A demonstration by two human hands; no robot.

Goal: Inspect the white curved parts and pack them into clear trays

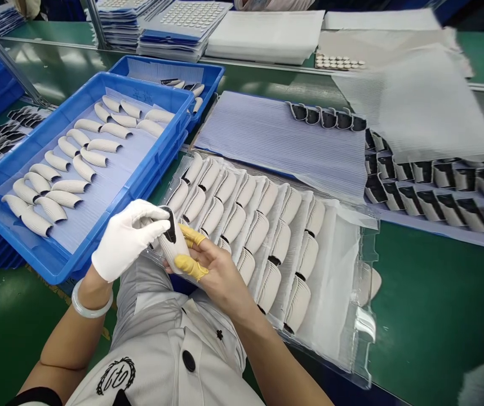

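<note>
In front of my body, both hands hold a beige, ribbed curved cover (174,248) with a black inner side. My left hand (125,239), in a white glove, pinches its upper end at the black part between thumb and fingers. From the other side my right hand (216,265), with yellow finger cots, grips the cover's body. Just beyond the hands lies a clear plastic tray (362,338) with rows of similar beige covers (257,231) on white lining sheets. The palm-side fingers of my right hand are partly hidden.
At left, a stacked blue crate (149,169) carries many loose beige covers. Behind the tray, a lined sheet (279,141) bears a row of black-lined pieces (328,117); more pieces (431,175) stand in rows at right. Stacked trays (178,28) line the back shelf.
</note>
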